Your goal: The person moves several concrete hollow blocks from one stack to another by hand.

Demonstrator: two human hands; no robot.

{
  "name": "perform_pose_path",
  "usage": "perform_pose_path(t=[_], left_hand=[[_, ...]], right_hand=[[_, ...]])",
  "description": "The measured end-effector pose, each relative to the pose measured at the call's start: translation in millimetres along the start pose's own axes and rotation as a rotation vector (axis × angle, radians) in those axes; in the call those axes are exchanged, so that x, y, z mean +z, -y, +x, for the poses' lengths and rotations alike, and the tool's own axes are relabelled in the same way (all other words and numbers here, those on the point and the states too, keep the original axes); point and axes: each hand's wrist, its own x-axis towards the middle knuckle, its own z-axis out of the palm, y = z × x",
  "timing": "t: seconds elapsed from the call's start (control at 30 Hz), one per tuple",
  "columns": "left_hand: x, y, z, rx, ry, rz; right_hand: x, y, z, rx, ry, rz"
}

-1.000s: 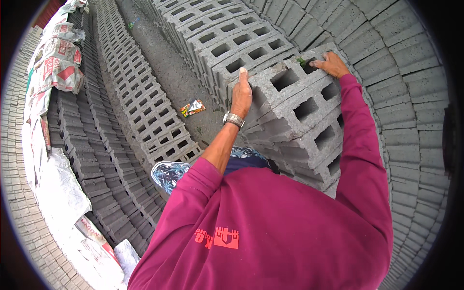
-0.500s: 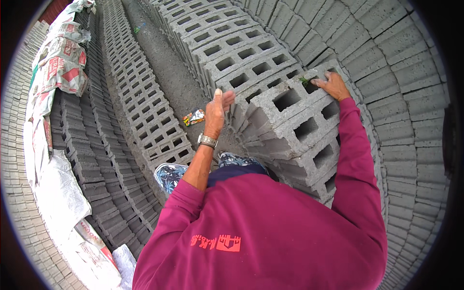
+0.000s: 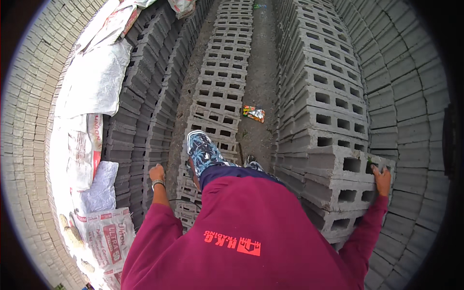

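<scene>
My right hand (image 3: 382,178) grips the top end of a grey hollow concrete block (image 3: 363,186), its fingertips at one of the holes. That block is at the near end of a tall stack on the right, and a bit of green plant (image 3: 370,160) pokes out by the fingers. Off to the left, my left hand (image 3: 156,172) hangs in the air with its fingers curled in and nothing visible in it. It is nearest to the dark block stack on that side. One of my patterned shoes (image 3: 201,146) is over the low row of hollow blocks (image 3: 220,83).
A narrow dirt aisle (image 3: 261,92) runs between the low row and the right stack. On it lies a colourful crumpled wrapper (image 3: 254,113). White printed sacks (image 3: 96,82) cover stacked blocks on the left. A wall of packed blocks (image 3: 406,96) rises at far right.
My view has swung left, so the stacks sit further right in it. My left hand has moved out left and its fingers have curled in. My right hand stays on the block.
</scene>
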Motion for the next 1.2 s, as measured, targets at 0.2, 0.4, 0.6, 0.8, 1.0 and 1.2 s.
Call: perform_pose_path(t=[0.2,0.4,0.6,0.8,1.0,1.2], left_hand=[[17.6,198.9,-132.6,-0.428,0.127,-0.086],[62.5,170.5,-216.9,-0.657,0.175,-0.379],[42.1,118.1,-178.2,-0.269,0.030,-0.595],[-5.4,84.5,-151.9,-0.126,0.136,-0.540],[-23.7,107.6,-163.1,-0.156,0.101,-0.449],[-22.7,183.0,-192.6,-0.255,0.163,-0.457]], right_hand=[[4.6,-48.3,24.1,0.110,0.164,-0.152],[-10.2,-32.4,23.1,0.091,0.135,-0.140],[-7.5,3.4,15.8,0.067,0.117,-0.295],[6.4,-24.8,13.5,0.023,0.024,-0.206],[7.1,-33.3,15.7,0.028,0.068,-0.177],[4.9,-37.2,25.4,-0.052,0.049,-0.149]])
